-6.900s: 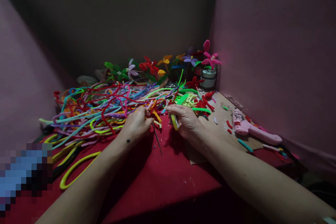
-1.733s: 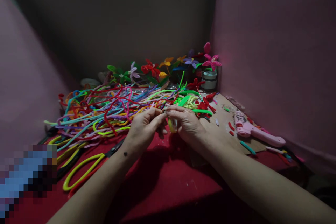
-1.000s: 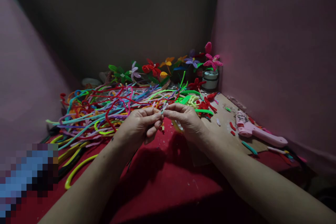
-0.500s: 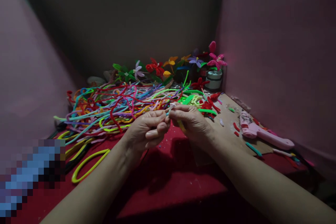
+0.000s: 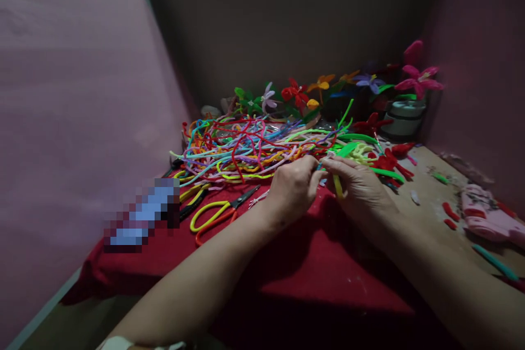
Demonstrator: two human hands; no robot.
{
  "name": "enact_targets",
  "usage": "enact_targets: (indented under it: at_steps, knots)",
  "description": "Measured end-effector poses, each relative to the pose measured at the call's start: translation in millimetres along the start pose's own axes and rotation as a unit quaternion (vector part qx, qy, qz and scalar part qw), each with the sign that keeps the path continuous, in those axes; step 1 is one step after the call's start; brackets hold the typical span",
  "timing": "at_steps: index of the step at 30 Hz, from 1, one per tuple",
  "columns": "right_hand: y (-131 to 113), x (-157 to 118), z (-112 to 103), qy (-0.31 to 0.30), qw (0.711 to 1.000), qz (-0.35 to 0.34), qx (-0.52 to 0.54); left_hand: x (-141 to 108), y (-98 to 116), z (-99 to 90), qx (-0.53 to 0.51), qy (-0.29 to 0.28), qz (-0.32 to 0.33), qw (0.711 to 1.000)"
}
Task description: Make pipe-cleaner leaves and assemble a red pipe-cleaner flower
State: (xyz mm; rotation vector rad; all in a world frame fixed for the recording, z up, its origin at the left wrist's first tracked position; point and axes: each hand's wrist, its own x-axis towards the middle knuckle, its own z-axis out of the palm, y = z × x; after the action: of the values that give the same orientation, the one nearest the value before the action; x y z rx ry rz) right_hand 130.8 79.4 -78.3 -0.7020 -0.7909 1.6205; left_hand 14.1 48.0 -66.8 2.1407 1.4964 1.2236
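Note:
My left hand is closed, its fingertips pinched at a tiny blue bit. Beside it, almost touching, my right hand is closed around a small piece with a pale tip above the fingers and a yellow pipe cleaner hanging below the thumb. How these bits join is hidden by the fingers. Scissors with yellow and red handles lie left of my left wrist. Behind both hands spreads a tangled heap of coloured pipe cleaners.
Pipe-cleaner flowers stand along the back, with a pink one by a grey jar. At right, a pink glue gun rests on a board among red and teal scraps. A red cloth covers the table.
The view has swung left, so everything sits further right. My left hand has turned, its back now facing me. The scissors' blades have come into sight.

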Motion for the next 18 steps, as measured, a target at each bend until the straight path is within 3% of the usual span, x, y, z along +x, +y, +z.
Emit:
enact_targets:
  at_steps: [2,4,6,8,12,18]
  knots:
    - [2,0,-1,0.008,1.0,-0.006,-0.005,-2,-3,3.5,0.093,0.021,0.054,0.994]
    - [4,0,-1,0.008,1.0,-0.008,0.003,-2,-5,3.6,0.106,0.022,0.056,0.993]
    - [5,0,0,0.007,1.0,-0.001,0.018,1,-5,0.6,0.033,0.009,0.005,0.999]
    - [4,0,1,0.004,1.0,0.01,0.027,4,-4,-4.1,-0.111,-0.029,-0.076,0.991]
    - [2,-1,2,-0.019,0.999,0.026,0.031,9,-2,-11.7,-0.38,-0.114,-0.183,0.9]
    - [1,0,0,-0.103,0.992,0.023,0.061,11,-6,-14.6,-0.53,-0.188,-0.238,0.792]
